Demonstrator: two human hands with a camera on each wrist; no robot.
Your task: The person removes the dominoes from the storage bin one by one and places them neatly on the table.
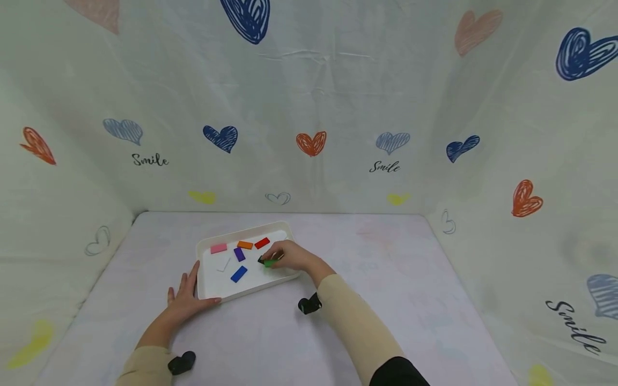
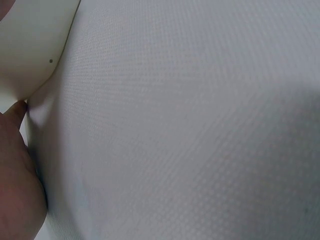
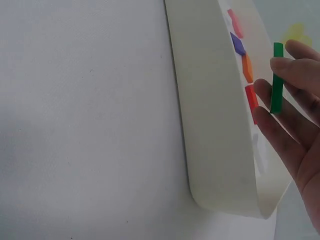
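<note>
In the head view a white tray (image 1: 208, 281) sits at an angle on the table and bears several small flat coloured blocks. My left hand (image 1: 182, 303) rests against the tray's left corner, fingers spread along its left side and thumb on the front edge. My right hand (image 1: 292, 254), over the tray's right part, pinches a green block (image 3: 277, 95) between thumb and fingers. A small dark piece (image 1: 260, 260) shows beside those fingers, partly hidden. Nearby lie a red block (image 1: 262, 243), an orange block (image 1: 244, 245), a purple block (image 1: 239, 254), a blue block (image 1: 238, 274) and a pink block (image 1: 219, 248).
A faint pale shape (image 1: 223, 265), perhaps a white block, shows on the tray's left part. The tray stands on a white-covered table (image 1: 367, 289). Behind and at both sides hangs a pale cloth (image 1: 338, 96) printed with hearts.
</note>
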